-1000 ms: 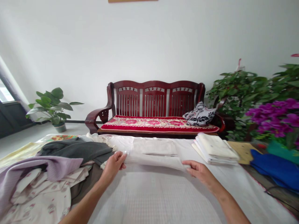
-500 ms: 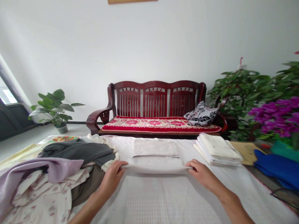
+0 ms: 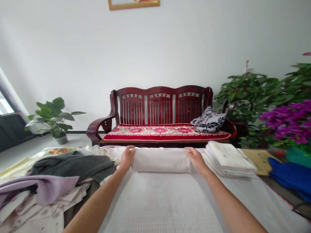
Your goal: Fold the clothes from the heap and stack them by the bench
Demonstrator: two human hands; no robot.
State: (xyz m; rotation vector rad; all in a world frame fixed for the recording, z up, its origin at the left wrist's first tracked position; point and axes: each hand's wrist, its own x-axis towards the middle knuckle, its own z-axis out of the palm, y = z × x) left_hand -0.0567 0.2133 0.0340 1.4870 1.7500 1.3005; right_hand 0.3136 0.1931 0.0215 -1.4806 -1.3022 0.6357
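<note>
Since half a second ago, both hands have moved away from the wearer to the far side of the bench, taking the lifted edge of the cloth with them, and more of the framed picture [image 3: 134, 4] shows on the wall. The white, fine-ribbed fabric band [image 3: 161, 161] now lies folded flat near the far edge of the white-draped bench [image 3: 262, 202]. The left hand [image 3: 127, 158] has its grip clamped on the band's far left corner; the right hand [image 3: 196, 159] has its grip clamped on the far right corner. From the band, a pale checked cloth [image 3: 161, 207] spreads toward the wearer (whether the two are one piece, I cannot tell).

Left of them lie a rumpled dark grey garment [image 3: 70, 165], a lavender textured cloth [image 3: 50, 189] and a cream printed cloth [image 3: 40, 212]. To the right stands a stack of folded white cloths [image 3: 229, 157], then a bright blue cloth [image 3: 289, 174]. Beyond the bench is a dark red wooden sofa [image 3: 159, 91] bearing a black-and-white patterned cushion [image 3: 210, 120].
</note>
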